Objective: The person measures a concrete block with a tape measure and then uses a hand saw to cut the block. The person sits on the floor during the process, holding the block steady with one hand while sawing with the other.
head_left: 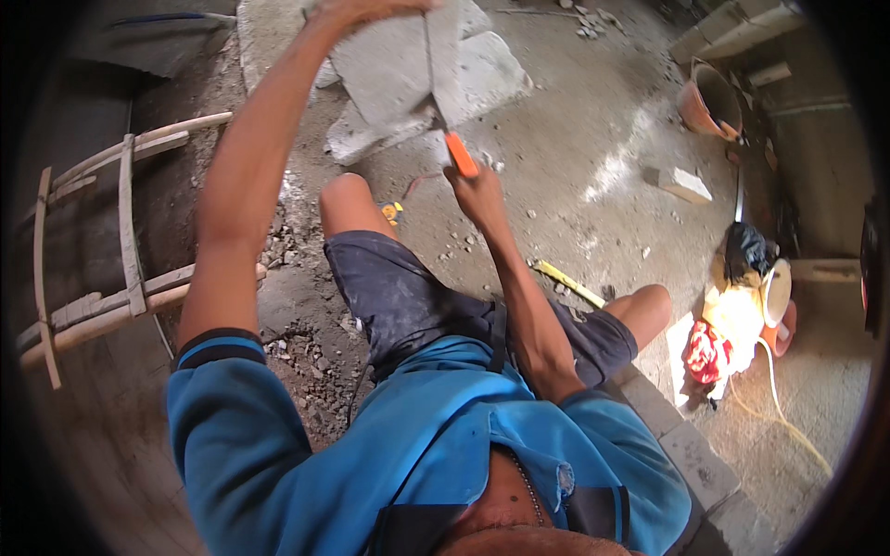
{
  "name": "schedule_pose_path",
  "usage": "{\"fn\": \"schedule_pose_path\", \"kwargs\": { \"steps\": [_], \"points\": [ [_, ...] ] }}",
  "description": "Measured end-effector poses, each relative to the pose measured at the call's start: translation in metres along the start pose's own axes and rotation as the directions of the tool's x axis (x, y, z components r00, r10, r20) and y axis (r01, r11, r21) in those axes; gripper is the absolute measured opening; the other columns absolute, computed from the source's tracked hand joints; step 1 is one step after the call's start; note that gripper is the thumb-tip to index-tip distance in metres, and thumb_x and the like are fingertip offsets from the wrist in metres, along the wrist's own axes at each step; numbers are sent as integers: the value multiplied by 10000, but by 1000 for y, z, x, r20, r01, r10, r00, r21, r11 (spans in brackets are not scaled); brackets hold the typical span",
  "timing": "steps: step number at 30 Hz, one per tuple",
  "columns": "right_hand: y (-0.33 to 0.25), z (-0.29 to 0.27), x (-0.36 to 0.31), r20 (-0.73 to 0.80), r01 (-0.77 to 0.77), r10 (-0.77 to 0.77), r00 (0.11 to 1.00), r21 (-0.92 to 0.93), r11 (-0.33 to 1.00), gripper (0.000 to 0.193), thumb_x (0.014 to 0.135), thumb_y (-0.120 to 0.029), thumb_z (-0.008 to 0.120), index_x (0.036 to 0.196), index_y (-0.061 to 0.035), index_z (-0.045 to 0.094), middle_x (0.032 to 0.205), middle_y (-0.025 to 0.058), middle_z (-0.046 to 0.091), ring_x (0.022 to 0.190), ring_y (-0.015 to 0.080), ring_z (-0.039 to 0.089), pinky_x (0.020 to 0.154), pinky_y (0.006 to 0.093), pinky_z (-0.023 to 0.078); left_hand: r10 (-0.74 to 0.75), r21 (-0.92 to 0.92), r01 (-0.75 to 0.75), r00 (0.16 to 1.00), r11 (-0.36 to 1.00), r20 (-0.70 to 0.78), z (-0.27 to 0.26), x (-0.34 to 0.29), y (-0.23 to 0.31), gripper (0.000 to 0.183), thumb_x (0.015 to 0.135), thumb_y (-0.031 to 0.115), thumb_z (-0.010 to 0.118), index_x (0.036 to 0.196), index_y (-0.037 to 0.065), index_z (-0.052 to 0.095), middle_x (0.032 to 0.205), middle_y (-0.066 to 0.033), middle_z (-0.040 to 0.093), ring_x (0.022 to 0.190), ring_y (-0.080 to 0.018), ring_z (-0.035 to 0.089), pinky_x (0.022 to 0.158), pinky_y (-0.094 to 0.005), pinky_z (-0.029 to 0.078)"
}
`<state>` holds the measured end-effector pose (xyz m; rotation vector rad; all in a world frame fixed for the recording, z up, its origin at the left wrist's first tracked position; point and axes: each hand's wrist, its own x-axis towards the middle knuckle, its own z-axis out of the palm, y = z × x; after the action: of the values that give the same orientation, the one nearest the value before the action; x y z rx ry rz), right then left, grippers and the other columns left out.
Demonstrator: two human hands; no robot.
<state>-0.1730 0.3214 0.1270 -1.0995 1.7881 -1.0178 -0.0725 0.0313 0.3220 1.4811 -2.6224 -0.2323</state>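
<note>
In my right hand [477,193] is the orange handle of a handsaw [461,156], with the fingers wrapped round it. Its wide grey blade points away from me and lies against a pale, light-coloured block [382,69]. My left hand [375,7] reaches to the far end of that block, beside the blade. The picture's upper edge cuts this hand off and its fingers are smeared, so their grip is unclear. Under the block lie rough white slabs [496,72]. Between my knees, a small yellow and black tape measure [391,213] rests on the ground.
A wooden ladder-like frame [130,222] stands at left, near rubble [311,371]. A yellow bar-like tool [570,283] lies by my right knee. Farther right are a block piece [681,184], an orange bucket [709,100], a red cloth [707,354] and a pale cable [783,417].
</note>
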Motion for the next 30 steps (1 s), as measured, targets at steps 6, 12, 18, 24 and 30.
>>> {"fn": "schedule_pose_path", "kwargs": {
  "steps": [6, 12, 18, 24, 30],
  "points": [
    [35, -20, -112, 51, -202, 200, 978, 49, 978, 287, 929, -262, 703, 970, 21, 683, 840, 227, 671, 804, 359, 695, 745, 426, 518, 68, 77, -64, 997, 995, -46, -2, -30, 12, 1117, 682, 769, 740, 1515, 75, 472, 1504, -264, 495, 1417, -433, 445, 1186, -495, 363],
    [14, -11, -42, 37, -106, 106, 994, -15, 994, 304, 926, -278, 692, 977, 21, 671, 836, 258, 672, 781, 404, 680, 719, 445, 512, 26, 60, -23, 998, 998, -48, -4, -34, 3, 1125, 685, 807, 714, 1539, 123, 452, 1495, -247, 509, 1396, -409, 478, 1152, -512, 391],
    [50, 5, -14, -78, 67, -65, 995, 27, 997, 311, 914, -312, 697, 1016, -18, 703, 925, 271, 696, 921, 457, 686, 781, 498, 530, -46, -42, 44, 998, 998, -41, -9, -48, -11, 1123, 694, 758, 758, 1540, 92, 441, 1510, -268, 483, 1415, -419, 454, 1163, -523, 377],
    [38, -46, 26, -18, 78, -79, 997, -45, 996, 402, 907, -406, 693, 975, -9, 710, 931, 287, 706, 891, 487, 679, 798, 529, 532, -102, 12, 103, 992, 995, -77, -12, -48, 63, 1117, 708, 738, 758, 1573, 131, 397, 1584, -268, 373, 1427, -448, 426, 1152, -571, 368],
    [24, -40, -29, -14, -19, 19, 1000, -1, 1000, 342, 920, -332, 656, 1035, -11, 677, 941, 297, 697, 899, 503, 664, 796, 538, 518, -45, -14, 44, 997, 999, -66, -7, -19, 54, 1110, 712, 746, 749, 1567, 127, 408, 1561, -281, 409, 1432, -455, 416, 1169, -538, 359]
  ]
}}
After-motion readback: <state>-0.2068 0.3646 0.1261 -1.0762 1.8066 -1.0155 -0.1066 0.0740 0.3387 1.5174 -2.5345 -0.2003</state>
